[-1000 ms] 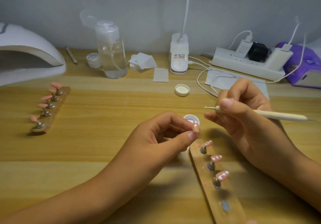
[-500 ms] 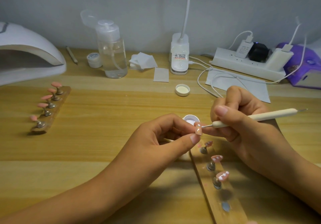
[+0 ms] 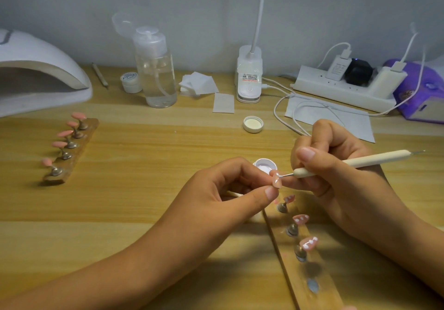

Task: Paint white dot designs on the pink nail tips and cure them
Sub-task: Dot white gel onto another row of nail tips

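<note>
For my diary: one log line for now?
dotting | left hand pinches pink nail tip | right hand holds dotting tool on it

Left hand (image 3: 223, 189) in fingertip pinch; right hand (image 3: 336, 175) curled, pen-style grip

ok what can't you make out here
Head view:
- nail tip: partly hidden by the left hand, dots too small to count
- near holder: cut off at the bottom edge
- lamp: cut off at the left edge
- jar label: too small to read
</note>
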`<state>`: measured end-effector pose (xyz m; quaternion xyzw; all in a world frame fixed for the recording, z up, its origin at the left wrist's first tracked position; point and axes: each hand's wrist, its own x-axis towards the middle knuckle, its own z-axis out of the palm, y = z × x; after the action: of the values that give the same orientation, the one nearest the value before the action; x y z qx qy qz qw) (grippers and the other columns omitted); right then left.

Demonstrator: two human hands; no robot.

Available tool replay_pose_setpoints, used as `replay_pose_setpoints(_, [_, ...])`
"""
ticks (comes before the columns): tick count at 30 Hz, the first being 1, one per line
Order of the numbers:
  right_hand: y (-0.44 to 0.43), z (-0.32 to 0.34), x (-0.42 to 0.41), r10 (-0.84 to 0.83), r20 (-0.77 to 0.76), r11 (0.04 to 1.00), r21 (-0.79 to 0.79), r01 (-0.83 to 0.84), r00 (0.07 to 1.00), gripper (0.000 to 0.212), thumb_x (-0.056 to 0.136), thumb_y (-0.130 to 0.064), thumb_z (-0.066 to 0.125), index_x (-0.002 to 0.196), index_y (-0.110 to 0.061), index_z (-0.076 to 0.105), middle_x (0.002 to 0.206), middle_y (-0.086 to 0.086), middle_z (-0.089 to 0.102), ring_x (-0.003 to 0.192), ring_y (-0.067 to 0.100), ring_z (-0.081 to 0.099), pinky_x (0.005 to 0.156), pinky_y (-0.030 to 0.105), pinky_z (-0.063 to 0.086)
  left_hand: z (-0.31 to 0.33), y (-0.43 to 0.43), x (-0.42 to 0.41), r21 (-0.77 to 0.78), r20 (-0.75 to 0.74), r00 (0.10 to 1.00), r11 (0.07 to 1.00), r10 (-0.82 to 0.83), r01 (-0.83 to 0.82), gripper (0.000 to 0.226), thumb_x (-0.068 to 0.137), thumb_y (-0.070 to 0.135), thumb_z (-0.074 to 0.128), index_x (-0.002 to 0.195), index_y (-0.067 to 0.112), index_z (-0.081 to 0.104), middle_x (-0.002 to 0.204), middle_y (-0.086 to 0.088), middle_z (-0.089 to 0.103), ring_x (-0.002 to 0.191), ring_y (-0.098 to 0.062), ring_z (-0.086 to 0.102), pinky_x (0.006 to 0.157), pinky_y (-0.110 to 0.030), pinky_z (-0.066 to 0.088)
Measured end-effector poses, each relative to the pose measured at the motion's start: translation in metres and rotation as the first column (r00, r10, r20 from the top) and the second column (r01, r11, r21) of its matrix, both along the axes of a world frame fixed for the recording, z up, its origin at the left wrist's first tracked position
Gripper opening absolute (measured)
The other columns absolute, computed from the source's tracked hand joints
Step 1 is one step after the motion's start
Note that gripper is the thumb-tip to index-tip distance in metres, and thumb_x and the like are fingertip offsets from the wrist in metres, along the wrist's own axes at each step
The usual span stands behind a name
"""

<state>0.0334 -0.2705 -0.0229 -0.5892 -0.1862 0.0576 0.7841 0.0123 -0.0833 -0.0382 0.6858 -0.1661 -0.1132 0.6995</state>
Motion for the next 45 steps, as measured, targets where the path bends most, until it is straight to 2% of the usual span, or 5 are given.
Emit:
replay_pose_setpoints(4, [0.0003, -0.0004, 0.0001, -0.001, -0.001, 1.000, -0.009, 0.001, 1.000, 0.019, 0.077, -0.015, 0.065, 0.062, -0.019, 0.054, 0.058, 0.000, 0.051, 0.052, 0.005, 0.052, 0.060, 0.024, 0.056, 0.0009, -0.0010, -0.0001, 0.006, 0.000, 1.000, 1.000, 0.005, -0.005, 0.003, 0.075, 0.031, 0.072, 0.078, 0.032, 0.071, 0.074, 0.014, 0.067, 0.070, 0.000, 0.058, 0.071, -0.027, 0.046])
replay_pose_setpoints(12, [0.0005, -0.0002, -0.0001, 0.003, -0.010, 1.000, 0.003, -0.003, 1.000, 0.019, 0.075, -0.014, 0.064, 0.061, -0.019, 0.052, 0.057, -0.001, 0.051, 0.052, 0.006, 0.049, 0.060, 0.025, 0.056, 0.0018, -0.0003, -0.0005, -0.002, 0.000, 1.000, 1.000, 0.001, -0.001, 0.005, 0.075, 0.028, 0.070, 0.077, 0.032, 0.071, 0.072, 0.015, 0.067, 0.068, 0.001, 0.058, 0.067, -0.016, 0.047])
replay_pose_setpoints(19, [-0.0004, -0.0011, 0.0004, -0.001, 0.002, 1.000, -0.016, 0.001, 1.000, 0.018, 0.077, -0.016, 0.064, 0.062, -0.021, 0.055, 0.058, -0.002, 0.053, 0.054, 0.005, 0.052, 0.061, 0.024, 0.056, 0.0016, -0.0005, -0.0006, 0.002, -0.007, 1.000, 1.000, 0.006, -0.006, 0.004, 0.075, 0.030, 0.070, 0.077, 0.033, 0.071, 0.072, 0.015, 0.067, 0.069, 0.001, 0.058, 0.068, -0.019, 0.047])
replay_pose_setpoints(24, [-0.0008, -0.0019, 0.0015, 0.024, 0.013, 0.999, -0.021, -0.023, 1.000, 0.019, 0.080, -0.015, 0.063, 0.064, -0.022, 0.055, 0.059, -0.003, 0.053, 0.054, 0.004, 0.053, 0.061, 0.024, 0.056, 0.0020, -0.0009, -0.0006, -0.008, -0.006, 1.000, 1.000, 0.008, -0.008, 0.003, 0.075, 0.028, 0.070, 0.077, 0.030, 0.071, 0.069, 0.015, 0.066, 0.067, 0.001, 0.057, 0.066, -0.015, 0.046])
replay_pose_setpoints(45, [-0.0004, -0.0009, 0.0015, 0.004, -0.008, 1.000, 0.009, -0.004, 1.000, 0.019, 0.077, -0.015, 0.064, 0.062, -0.021, 0.055, 0.056, -0.001, 0.050, 0.051, 0.005, 0.050, 0.059, 0.023, 0.056, 0.0033, -0.0012, -0.0008, -0.008, -0.016, 1.000, 1.000, 0.003, -0.003, 0.004, 0.075, 0.028, 0.070, 0.078, 0.031, 0.070, 0.070, 0.015, 0.066, 0.068, 0.001, 0.058, 0.066, -0.016, 0.046])
